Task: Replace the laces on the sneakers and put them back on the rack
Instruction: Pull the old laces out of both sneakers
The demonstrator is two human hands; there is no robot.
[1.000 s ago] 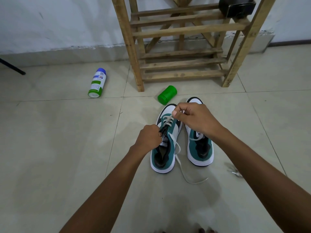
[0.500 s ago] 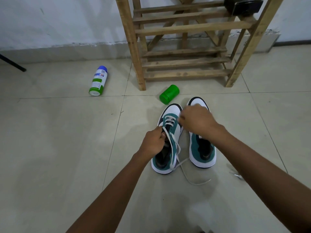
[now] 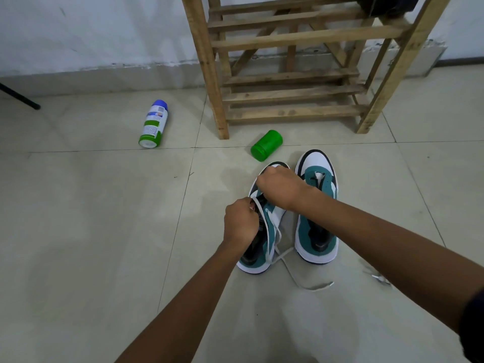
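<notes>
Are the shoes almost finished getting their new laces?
Not yet. Nothing looks finished. The left hand and right hand are both busy at the left shoe, pinching its white lace, whose loose end trails on the floor. The right shoe shows no lace in its holes. Still left: finish this shoe, lace the other, then put both on the wooden rack.

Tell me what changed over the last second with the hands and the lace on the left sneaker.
The right hand dropped from its raised lace pull to the left sneaker's toe end; what it holds is hidden. The left hand stayed at the eyelets, pinching the white lace, whose loose end still trails on the floor. The right sneaker, unlaced, the green jar, spray can and rack stayed put.
</notes>
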